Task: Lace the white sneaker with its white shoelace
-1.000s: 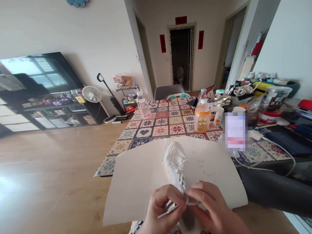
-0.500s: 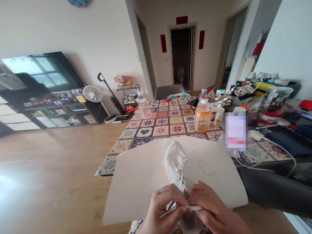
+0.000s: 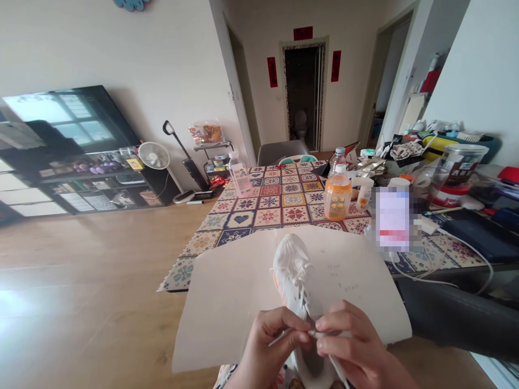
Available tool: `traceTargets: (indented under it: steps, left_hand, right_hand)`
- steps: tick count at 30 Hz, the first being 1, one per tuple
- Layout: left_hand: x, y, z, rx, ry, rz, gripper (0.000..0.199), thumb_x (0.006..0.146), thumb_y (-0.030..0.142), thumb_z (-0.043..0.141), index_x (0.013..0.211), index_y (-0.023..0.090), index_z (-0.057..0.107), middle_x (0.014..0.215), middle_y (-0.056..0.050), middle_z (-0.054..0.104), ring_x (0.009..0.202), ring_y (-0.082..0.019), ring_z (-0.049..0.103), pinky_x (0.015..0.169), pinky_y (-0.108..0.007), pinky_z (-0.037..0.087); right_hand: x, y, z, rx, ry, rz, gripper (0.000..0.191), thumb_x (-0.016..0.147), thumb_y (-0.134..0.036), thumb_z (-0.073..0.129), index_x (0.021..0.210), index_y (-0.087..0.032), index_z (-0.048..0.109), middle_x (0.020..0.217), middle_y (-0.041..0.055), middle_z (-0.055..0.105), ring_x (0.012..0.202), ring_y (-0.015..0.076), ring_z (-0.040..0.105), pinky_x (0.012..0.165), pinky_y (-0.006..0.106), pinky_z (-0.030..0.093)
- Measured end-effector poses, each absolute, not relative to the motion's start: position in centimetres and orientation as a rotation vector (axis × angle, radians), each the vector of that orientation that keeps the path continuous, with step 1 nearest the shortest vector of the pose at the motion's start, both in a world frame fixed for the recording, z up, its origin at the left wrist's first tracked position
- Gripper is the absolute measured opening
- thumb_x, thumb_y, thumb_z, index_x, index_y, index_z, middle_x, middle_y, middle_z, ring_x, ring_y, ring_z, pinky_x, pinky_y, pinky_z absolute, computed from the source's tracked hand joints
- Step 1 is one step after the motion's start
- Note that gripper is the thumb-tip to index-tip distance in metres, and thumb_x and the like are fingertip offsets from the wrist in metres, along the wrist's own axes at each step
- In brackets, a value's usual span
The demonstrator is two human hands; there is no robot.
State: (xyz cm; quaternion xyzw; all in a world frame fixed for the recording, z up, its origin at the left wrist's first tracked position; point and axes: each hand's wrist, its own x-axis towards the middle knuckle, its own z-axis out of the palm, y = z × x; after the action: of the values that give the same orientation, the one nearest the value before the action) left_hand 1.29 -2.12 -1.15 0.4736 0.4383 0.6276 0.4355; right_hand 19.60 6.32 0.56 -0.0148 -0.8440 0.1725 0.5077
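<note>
A white sneaker point(image 3: 292, 270) rests on a large white paper sheet point(image 3: 219, 302), its toe pointing away from me and its opening towards me. Over the opening, my left hand point(image 3: 273, 337) pinches a white shoelace point(image 3: 279, 338) between thumb and finger. My right hand point(image 3: 348, 337) is closed on the lace just beside it, fingertips nearly touching those of the left. A loose length of lace hangs below the right hand. The fingers cover the exact spot where the lace parts meet. Part of the shoe's heel is hidden by my hands.
Beyond the paper, a patterned tablecloth point(image 3: 267, 216) bears an orange-labelled bottle point(image 3: 338, 200) and a pink-tinted bottle point(image 3: 240, 178). To the right are a blurred lit phone point(image 3: 392, 219), a white cable point(image 3: 482, 251) and crowded jars. A dark chair point(image 3: 441, 319) stands at the right edge.
My right hand has shifted its grip, its fingers now more spread and raised. A lace end now hangs beneath it, and more of the shoe opening shows. The shoe has stayed put.
</note>
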Motion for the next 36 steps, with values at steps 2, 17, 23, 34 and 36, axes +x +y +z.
traceTargets:
  steps: [2,17,23,34,36]
  left_hand:
    - [0.7,-1.7,-1.1,1.054,1.057,1.702,0.023,0.078,0.038,0.087,0.069,0.018,0.079,0.072,-0.005,0.083,0.068,-0.014,0.075,0.068,-0.019,0.057]
    - [-7.3,-1.6,-1.2,0.915,1.089,1.685,0.033,0.083,0.046,0.078,0.096,0.022,0.061,0.051,0.013,0.038,0.042,-0.006,0.021,0.043,-0.016,0.023]
    - [-5.7,-1.4,-0.5,1.398,1.518,0.873,0.025,0.089,0.04,0.064,0.083,0.017,0.072,0.051,0.01,0.033,0.048,-0.01,0.027,0.048,-0.024,0.019]
    - [-5.8,-1.5,-0.2,1.697,1.37,0.756,0.032,0.09,0.043,0.065,0.072,0.018,0.071,0.068,0.001,0.055,0.061,-0.014,0.046,0.057,-0.025,0.035]
    - [-6.0,-1.6,0.0,1.722,1.259,0.836,0.041,0.087,0.056,0.067,0.069,0.019,0.07,0.083,-0.005,0.062,0.074,-0.018,0.055,0.069,-0.028,0.044]
  right_hand:
    - [19.6,6.6,-0.1,-0.081,-1.863,0.752,0.019,0.104,-0.03,0.055,0.091,-0.024,0.067,0.092,0.0069,0.074,0.091,0.0208,0.069,0.08,0.031,0.058]
    - [21.9,12.4,-2.8,-0.203,-1.515,1.91,0.052,0.095,-0.064,0.059,0.065,-0.022,0.052,0.047,-0.0112,0.026,0.038,0.0083,0.015,0.04,0.022,0.019]
    - [21.6,11.8,-2.3,-0.395,-1.927,1.756,0.049,0.096,-0.056,0.063,0.067,-0.017,0.063,0.069,-0.0002,0.056,0.064,0.0148,0.046,0.062,0.027,0.035]
    - [22.3,12.0,-2.2,-0.342,-2.192,1.75,0.033,0.088,-0.048,0.075,0.076,-0.018,0.072,0.068,-0.0036,0.057,0.061,0.0128,0.047,0.057,0.024,0.036]
    - [22.4,12.4,-2.3,-0.235,-2.117,1.781,0.041,0.086,-0.057,0.075,0.071,-0.019,0.071,0.071,-0.0018,0.06,0.063,0.0143,0.053,0.061,0.026,0.042]
